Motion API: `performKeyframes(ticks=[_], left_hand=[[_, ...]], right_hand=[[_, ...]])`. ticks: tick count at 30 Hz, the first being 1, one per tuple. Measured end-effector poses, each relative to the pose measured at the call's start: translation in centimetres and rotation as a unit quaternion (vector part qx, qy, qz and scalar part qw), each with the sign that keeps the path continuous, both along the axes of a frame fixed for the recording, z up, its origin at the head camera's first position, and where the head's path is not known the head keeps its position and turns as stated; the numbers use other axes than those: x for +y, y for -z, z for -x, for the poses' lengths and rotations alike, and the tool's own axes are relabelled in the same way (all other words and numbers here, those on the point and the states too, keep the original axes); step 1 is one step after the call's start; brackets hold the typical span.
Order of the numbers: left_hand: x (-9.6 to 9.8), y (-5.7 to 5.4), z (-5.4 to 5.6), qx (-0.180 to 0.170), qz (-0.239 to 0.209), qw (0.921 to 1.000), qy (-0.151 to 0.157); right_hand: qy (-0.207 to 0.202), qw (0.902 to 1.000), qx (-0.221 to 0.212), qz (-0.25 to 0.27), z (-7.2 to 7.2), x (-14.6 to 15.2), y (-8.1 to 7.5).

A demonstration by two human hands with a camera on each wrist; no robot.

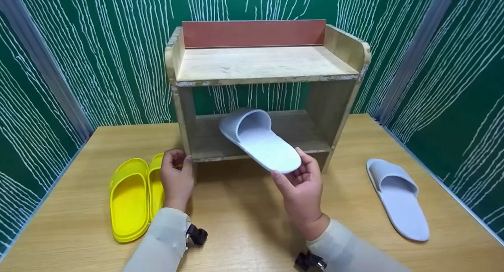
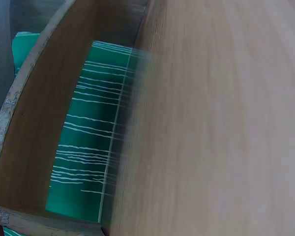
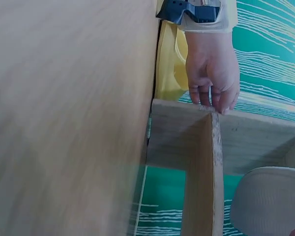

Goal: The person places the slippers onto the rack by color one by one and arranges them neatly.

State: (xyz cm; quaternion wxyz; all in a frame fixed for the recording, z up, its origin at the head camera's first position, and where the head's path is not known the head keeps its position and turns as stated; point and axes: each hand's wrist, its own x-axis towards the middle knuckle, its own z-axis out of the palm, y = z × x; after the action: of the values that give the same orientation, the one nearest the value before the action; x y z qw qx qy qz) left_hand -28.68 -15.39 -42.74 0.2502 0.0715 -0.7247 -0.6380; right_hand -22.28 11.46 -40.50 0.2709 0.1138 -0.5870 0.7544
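My right hand [image 1: 303, 193] pinches the heel end of a pale grey slide slipper [image 1: 271, 146], thumb on top and fingers beneath. Its toe end points into the lower compartment of a small wooden shelf [image 1: 267, 65], over the lower board. In the right wrist view, the ribbed strap of this slipper [image 3: 268, 201] shows at the lower right. At the shelf's left side panel, my left hand [image 1: 177, 181] holds the front edge low down, fingers curled; in the right wrist view, the left hand's fingertips [image 3: 221, 101] meet the panel beside the lower board.
A pair of yellow slippers [image 1: 130, 201] lies left of the shelf, partly behind my left hand. The matching grey slipper [image 1: 405, 209] lies on the wooden table [image 1: 244, 232] at the right. Green walls [image 1: 130, 59] with white streaks enclose the table behind and at both sides.
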Motion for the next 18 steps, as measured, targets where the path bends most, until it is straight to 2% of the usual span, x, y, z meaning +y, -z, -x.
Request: performKeyframes(ticks=[5, 12, 18], left_hand=[[0.1, 0.0, -0.1, 0.003, -0.001, 1.0000, -0.002], [0.1, 0.0, -0.1, 0.010, -0.003, 0.9999, 0.001], [0.2, -0.2, -0.2, -0.005, -0.003, 1.0000, -0.001]], right_hand=[[0.007, 1.0000, 0.004, -0.002, 0.3, -1.6, -0.1], [0.001, 0.9997, 0.009, 0.021, 0.3, -3.9, -0.3], [0.019, 0.9997, 0.009, -0.007, 0.5, -5.4, -0.3]])
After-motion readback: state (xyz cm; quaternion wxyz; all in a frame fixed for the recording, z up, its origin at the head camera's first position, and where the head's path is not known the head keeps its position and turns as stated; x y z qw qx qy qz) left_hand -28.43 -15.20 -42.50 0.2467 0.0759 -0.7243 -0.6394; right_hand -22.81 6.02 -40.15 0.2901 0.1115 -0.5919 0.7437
